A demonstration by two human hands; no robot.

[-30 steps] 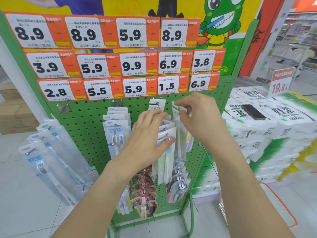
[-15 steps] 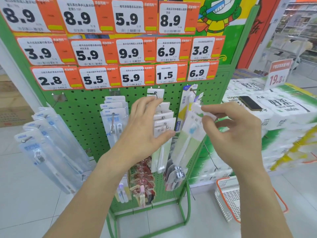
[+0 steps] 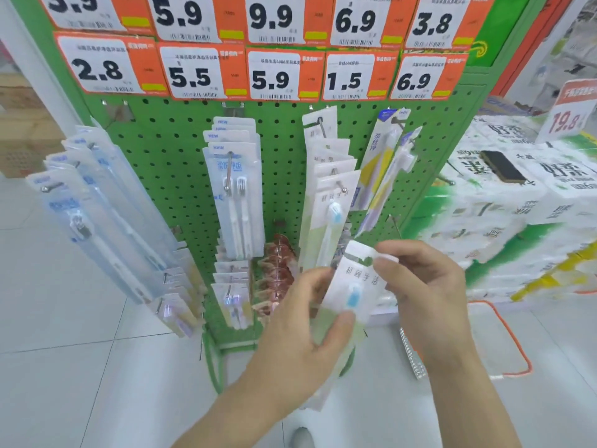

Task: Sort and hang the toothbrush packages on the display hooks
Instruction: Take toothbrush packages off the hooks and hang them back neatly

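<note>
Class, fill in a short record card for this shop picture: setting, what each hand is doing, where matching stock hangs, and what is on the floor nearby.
setting: green pegboard with price tags
left hand: grips held package low down
right hand: fingers pinch the package's top edge
matching stock: white packages hung below the 1.5 tag
floor nearby: orange-rimmed basket
</note>
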